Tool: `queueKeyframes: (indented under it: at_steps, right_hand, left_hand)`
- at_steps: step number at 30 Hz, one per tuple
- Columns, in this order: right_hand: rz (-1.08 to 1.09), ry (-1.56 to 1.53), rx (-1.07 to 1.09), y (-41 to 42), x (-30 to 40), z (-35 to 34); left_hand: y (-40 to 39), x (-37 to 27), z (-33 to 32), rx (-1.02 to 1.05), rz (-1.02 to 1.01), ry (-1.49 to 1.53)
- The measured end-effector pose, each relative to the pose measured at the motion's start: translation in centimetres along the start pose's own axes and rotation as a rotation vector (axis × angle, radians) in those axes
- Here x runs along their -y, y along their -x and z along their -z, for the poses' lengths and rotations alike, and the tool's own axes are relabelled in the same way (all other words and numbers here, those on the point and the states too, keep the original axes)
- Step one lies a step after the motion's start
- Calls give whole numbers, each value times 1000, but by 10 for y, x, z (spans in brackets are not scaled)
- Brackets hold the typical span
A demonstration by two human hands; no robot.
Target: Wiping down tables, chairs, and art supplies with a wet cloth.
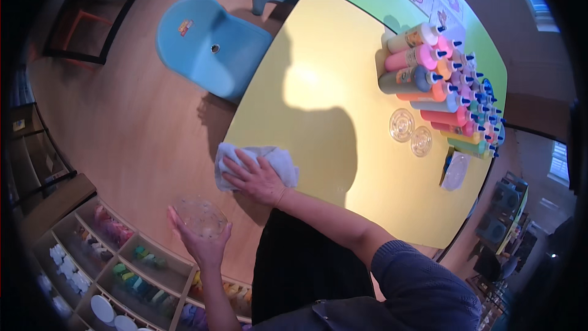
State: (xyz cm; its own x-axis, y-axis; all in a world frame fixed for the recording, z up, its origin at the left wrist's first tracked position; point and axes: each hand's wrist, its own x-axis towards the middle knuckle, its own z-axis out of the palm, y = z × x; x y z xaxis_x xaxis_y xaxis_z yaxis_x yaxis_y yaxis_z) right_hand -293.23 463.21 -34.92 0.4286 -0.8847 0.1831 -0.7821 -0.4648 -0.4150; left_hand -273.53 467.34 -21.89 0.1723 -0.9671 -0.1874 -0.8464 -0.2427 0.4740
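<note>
My left hand (204, 243) holds up a clear round plastic lid or shallow dish (200, 216) by its rim, out past the table's near corner and above the floor. Small specks or drops show on the clear plastic. On that corner of the yellow table (321, 156), my right hand (259, 179) presses down on a folded white cloth (285, 165), its fingers spread over the fabric. The cloth reaches the table's edge. Two clear round lids (402, 125) lie farther right on the tabletop, next to many paint bottles.
Paint bottles (443, 115) with blue tips stand packed together at the right. Beside them lies a pale oval piece (456, 171). A blue plastic chair (206, 41) is against the table's left side. Divided wooden trays (179, 266) hold coloured pieces at lower left.
</note>
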Motion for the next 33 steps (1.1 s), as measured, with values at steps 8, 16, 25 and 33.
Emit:
queueKeyframes:
  at_steps: [8,16,25,33]
  right_hand:
    - [-78,97,48,191,-19,74]
    - [-347,173,-39,178,-51,85]
    - [-673,150,-289,41,-127,86]
    - [-883,306,-389,-50,-240,108]
  left_hand:
    - [1,-35,-2,75,-96,-137]
    - [18,-64,-21,147,-201,-136]
    - [-1,-114,-21,183,-278,-172]
    - [-88,-122,-38,286,-398,-107]
